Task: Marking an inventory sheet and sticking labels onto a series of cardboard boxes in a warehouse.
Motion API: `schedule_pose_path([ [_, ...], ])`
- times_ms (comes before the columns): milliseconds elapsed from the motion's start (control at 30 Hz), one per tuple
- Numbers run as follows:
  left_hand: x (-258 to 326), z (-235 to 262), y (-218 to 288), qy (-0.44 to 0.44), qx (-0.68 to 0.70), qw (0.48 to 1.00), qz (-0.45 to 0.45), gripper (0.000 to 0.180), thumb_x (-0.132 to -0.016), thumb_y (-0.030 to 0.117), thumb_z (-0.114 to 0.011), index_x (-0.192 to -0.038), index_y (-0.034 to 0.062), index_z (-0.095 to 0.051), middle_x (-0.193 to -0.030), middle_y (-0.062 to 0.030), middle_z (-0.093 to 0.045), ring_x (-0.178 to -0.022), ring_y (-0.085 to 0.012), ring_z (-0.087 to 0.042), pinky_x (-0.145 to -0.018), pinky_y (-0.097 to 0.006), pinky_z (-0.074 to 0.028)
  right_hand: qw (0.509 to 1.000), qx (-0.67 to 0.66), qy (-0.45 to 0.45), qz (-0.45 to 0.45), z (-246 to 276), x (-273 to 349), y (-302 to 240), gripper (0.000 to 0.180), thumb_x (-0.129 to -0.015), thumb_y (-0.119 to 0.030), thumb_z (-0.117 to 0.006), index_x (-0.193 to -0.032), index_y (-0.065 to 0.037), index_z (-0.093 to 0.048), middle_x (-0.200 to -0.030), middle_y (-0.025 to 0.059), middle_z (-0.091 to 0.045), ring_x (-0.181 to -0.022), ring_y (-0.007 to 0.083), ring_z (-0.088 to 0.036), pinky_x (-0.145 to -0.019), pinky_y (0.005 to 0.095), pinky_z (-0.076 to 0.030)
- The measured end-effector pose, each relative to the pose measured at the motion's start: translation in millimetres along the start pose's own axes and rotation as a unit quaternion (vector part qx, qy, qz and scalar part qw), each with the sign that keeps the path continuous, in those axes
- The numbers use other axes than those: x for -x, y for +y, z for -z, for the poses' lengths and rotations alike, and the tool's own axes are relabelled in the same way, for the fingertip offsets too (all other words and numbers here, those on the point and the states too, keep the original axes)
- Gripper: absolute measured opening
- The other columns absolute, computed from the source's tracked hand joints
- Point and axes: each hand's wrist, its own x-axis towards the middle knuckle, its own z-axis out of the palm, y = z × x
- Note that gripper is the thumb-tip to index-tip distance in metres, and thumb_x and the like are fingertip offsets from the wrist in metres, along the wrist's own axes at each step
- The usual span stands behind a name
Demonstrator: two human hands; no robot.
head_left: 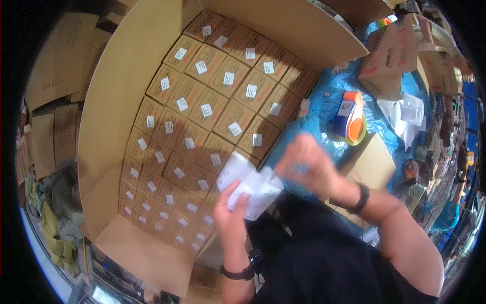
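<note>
My left hand [232,213] is closed on a folded strip of white label sheets [258,190], thumb across the front. My right hand [310,164] is just right of the strip, blurred, with its fingers curled into a pinch; whatever they hold, if anything, is too smeared to make out. Beyond both hands stands a large open carton [104,116], packed with rows of small brown boxes [209,103]. Most box tops that show bear a small white label [229,78].
Blue plastic sheeting [324,83] lies right of the carton, with an orange, white and blue tape dispenser [349,116] on it. A smaller brown box [377,157] stands near my right forearm. Crumpled white paper [405,116] and another carton [387,61] are farther right; stacked cartons [61,61] line the left.
</note>
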Motion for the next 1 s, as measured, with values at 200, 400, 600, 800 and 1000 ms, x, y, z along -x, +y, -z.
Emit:
schedule_pose_path([
  [200,38,35,-32,0.112,-0.043,0.993,0.022,0.042,-0.084,-0.001,-0.063,-0.125,-0.0058,-0.053,-0.123,-0.013,-0.055,-0.111,-0.0205,-0.054,-0.095,-0.032,-0.045,0.912,0.256,0.05,-0.316,59,-78,213,0.024,-0.083,-0.031,-0.062,-0.089,-0.01,-0.072,-0.089,0.0123,-0.07,-0.082,0.0276,-0.068,-0.071,0.0378,-0.053],
  [400,127,69,-53,0.137,-0.093,0.985,0.055,0.05,-0.08,0.0,-0.067,-0.127,-0.005,-0.052,-0.118,-0.015,-0.057,-0.107,-0.0213,-0.056,-0.093,-0.033,-0.046,0.838,0.474,-0.064,-0.264,10,-110,245,0.055,-0.078,-0.026,-0.07,-0.126,-0.007,-0.051,-0.118,0.0213,-0.06,-0.1,0.0344,-0.063,-0.083,0.0445,-0.052],
  [600,94,60,-62,0.123,0.02,0.991,-0.055,0.053,-0.08,-0.004,-0.064,-0.13,-0.0042,-0.047,-0.122,-0.0161,-0.055,-0.108,-0.0229,-0.057,-0.095,-0.035,-0.046,0.92,0.278,0.077,-0.265,32,-46,153,0.043,-0.073,-0.021,-0.069,-0.116,-0.017,-0.062,-0.125,0.0146,-0.055,-0.112,0.0319,-0.058,-0.094,0.0411,-0.047],
  [800,102,51,-26,0.046,-0.103,0.991,-0.072,0.053,-0.08,-0.004,-0.064,-0.129,-0.0039,-0.048,-0.125,-0.0143,-0.054,-0.115,-0.0236,-0.052,-0.099,-0.036,-0.042,0.907,0.123,0.202,-0.349,52,-51,237,0.017,-0.079,-0.018,-0.065,-0.092,-0.01,-0.072,-0.093,0.015,-0.07,-0.09,0.0341,-0.067,-0.08,0.0405,-0.053],
  [1000,157,123,-80,0.125,-0.37,0.918,-0.077,0.052,-0.084,0.01,-0.069,-0.13,-0.0024,-0.05,-0.131,-0.0169,-0.052,-0.122,-0.0286,-0.048,-0.106,-0.039,-0.036,0.879,0.207,0.08,-0.421,8,-101,233,0.033,-0.088,-0.027,-0.056,-0.11,-0.006,-0.066,-0.12,0.0189,-0.062,-0.11,0.0324,-0.061,-0.087,0.0423,-0.051],
])
